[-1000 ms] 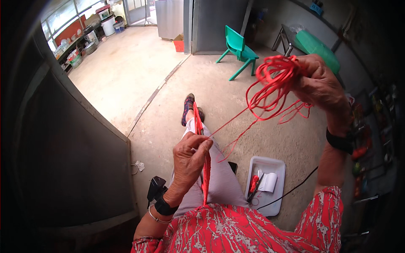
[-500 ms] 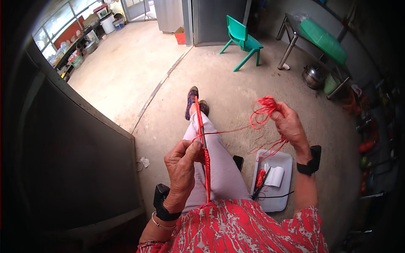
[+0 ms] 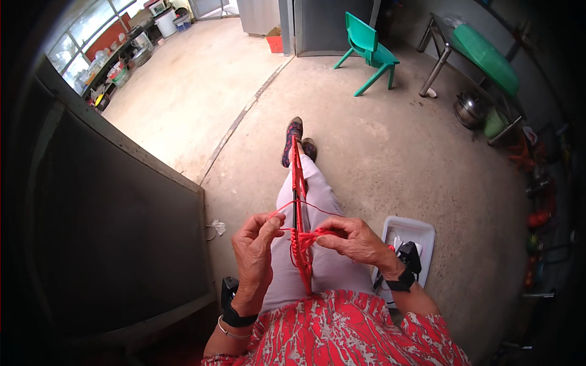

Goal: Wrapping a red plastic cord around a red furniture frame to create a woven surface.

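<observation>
A red knotted cord band (image 3: 297, 174) stretches from my shoe (image 3: 292, 131) down to my waist, with a dark strand showing along its middle. My left hand (image 3: 255, 244), left of the band, pinches a thin red cord between thumb and fingertips. At the band's right side my right hand (image 3: 351, 241) is closed on a gathered bundle of red cord (image 3: 312, 236), which lies against the band. One thin loop of cord crosses over the band just above both hands. Which strand passes under the band is hard to make out.
A white tray (image 3: 427, 235) with items in it sits on the floor by my right forearm, partly hidden. Farther off stand a green chair (image 3: 366, 46) and a table (image 3: 441, 64) with a steel pot (image 3: 469, 110) near it. A dark door panel (image 3: 122, 232) is at left.
My right hand has come down and left with the cord bundle, from out over the tray to the band. My left hand remains beside the band, slightly lower. The view has shifted a little.
</observation>
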The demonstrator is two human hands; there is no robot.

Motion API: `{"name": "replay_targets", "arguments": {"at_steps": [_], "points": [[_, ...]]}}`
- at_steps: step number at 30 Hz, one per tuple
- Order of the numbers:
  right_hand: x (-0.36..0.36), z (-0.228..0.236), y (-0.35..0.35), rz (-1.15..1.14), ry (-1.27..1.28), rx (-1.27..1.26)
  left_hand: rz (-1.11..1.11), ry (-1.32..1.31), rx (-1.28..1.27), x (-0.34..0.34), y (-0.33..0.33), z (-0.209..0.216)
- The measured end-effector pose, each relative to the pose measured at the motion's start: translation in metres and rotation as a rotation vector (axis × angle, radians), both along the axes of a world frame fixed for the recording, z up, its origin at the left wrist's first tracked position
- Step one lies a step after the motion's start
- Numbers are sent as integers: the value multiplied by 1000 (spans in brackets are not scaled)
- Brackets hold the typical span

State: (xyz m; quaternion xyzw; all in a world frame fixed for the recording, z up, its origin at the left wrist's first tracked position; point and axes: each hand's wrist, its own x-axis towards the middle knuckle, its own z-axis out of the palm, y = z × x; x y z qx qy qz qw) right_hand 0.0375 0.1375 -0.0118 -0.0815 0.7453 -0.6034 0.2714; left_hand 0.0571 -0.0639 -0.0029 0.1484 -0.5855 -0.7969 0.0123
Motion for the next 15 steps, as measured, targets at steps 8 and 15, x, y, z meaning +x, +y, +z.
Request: {"name": "replay_targets", "arguments": {"at_steps": [8, 15], "points": [[-12, -3, -46, -117, 344, -78, -141, -5, 46, 0, -4, -4], [-19, 16, -24, -187, 641, 33, 1, 88, -21, -4, -9, 12]]}}
